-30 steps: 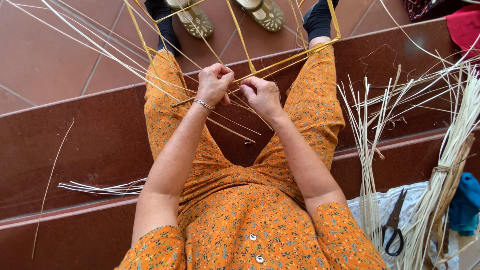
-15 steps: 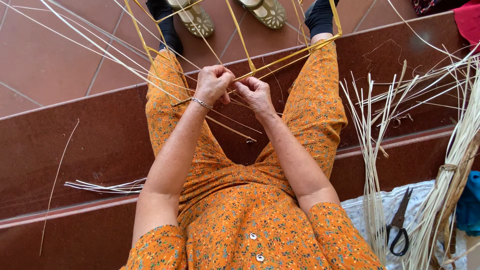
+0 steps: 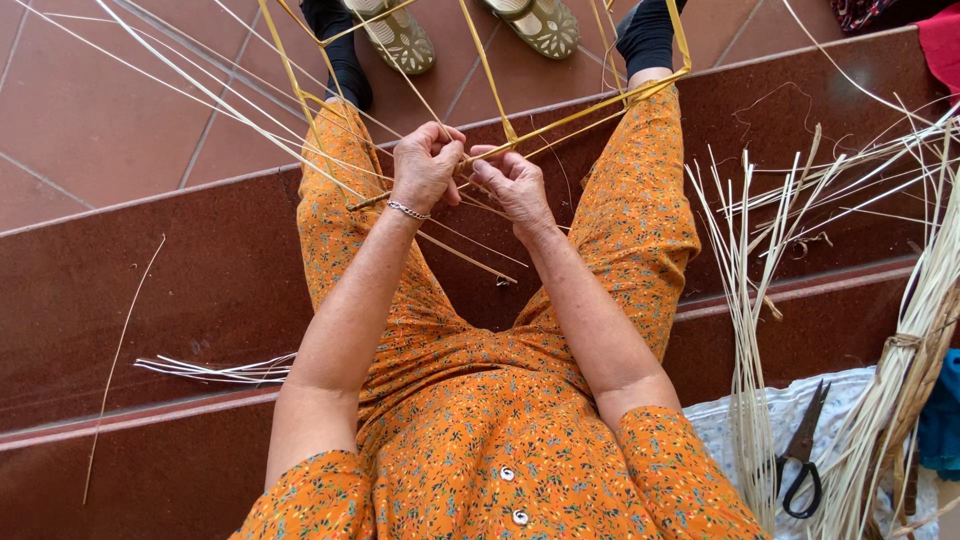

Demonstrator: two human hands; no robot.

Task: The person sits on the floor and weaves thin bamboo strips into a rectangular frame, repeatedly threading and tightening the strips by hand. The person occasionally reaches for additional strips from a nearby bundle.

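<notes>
I sit on dark red steps in an orange flowered dress. My left hand (image 3: pixel 424 163), with a thin bracelet at the wrist, is closed on pale straw strands (image 3: pixel 300 160) that fan out up and to the left. My right hand (image 3: pixel 515 183) pinches strands just beside it, fingertips almost touching the left hand. Both hands meet between my knees, where wider yellow cane strips (image 3: pixel 590 105) cross and run off toward my feet. More thin strands (image 3: pixel 470 250) trail down below the hands.
A bundle of pale straw stalks (image 3: pixel 745 300) stands at my right, with a thicker tied sheaf (image 3: pixel 900 380) beyond it. Black-handled scissors (image 3: pixel 800 460) lie on a white cloth (image 3: pixel 720 420). Loose strands (image 3: pixel 215 370) lie on the step at left. Green shoes (image 3: pixel 400 35) rest on the floor tiles.
Both hands stay joined on the strands, fingers shifting slightly as they work. The view has drifted a little; the straw at right sits marginally lower.
</notes>
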